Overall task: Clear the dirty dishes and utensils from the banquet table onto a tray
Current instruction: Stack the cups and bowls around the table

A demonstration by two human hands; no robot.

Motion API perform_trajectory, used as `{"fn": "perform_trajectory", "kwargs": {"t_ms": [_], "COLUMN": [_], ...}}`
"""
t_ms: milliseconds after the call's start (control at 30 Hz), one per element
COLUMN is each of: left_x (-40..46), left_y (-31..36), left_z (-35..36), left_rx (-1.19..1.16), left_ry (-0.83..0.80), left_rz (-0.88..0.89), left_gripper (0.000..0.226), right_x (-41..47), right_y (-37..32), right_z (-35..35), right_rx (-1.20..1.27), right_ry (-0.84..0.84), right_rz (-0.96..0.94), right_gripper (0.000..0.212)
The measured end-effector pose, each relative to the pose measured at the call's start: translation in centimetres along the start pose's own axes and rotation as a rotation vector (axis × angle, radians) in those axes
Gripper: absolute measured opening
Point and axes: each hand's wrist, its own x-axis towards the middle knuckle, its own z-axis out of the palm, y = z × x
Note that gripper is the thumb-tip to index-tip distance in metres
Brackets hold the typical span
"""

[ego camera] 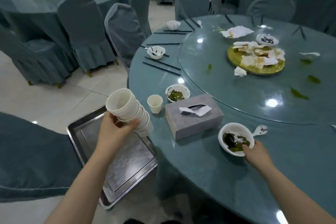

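Both hands are working: the left hand [116, 126] is gripping a tilted cup stack [130, 110] above the tray [127, 165] beside the counter [209, 169], while the right hand [256, 152] is pinching the near rim of a dirty bowl [235, 139] sitting on the counter just beside a tissue box [193, 116].

A tissue box [193, 116] is set near the table [209, 169] edge, at 6 o'clock of the turntable [254, 96]. A cup [155, 103] stands at its 9 o'clock, a bowl [177, 92] at 11 o'clock, another bowl [235, 138] at 4 o'clock. A tray [116, 169] lies at the table's 8 o'clock.
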Motion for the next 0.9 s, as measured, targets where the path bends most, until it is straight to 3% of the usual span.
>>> {"fn": "perform_trajectory", "kwargs": {"t_ms": [200,433,700,900], "left_x": [6.7,14.1,17.4,19.6], "left_y": [-1.8,-4.8,-9.5,-9.7], "left_z": [2.0,5.3,7.6,8.4], "left_rx": [0.020,0.041,0.126,0.024], "left_ry": [0.005,-0.114,-0.386,-0.572], "left_rz": [0.022,-0.022,-0.092,-0.133], "left_gripper": [0.055,0.059,0.073,0.072], "right_x": [0.7,-1.6,-2.2,-1.0], "right_y": [-1.0,-2.3,-8.2,-12.9], "right_z": [0.8,-0.2,0.0,1.2], "right_rx": [0.055,0.310,0.534,0.577], "right_ry": [-0.056,0.041,0.117,0.127], "right_rz": [0.103,0.181,0.194,0.147], "right_gripper": [0.010,0.011,0.007,0.005]}}
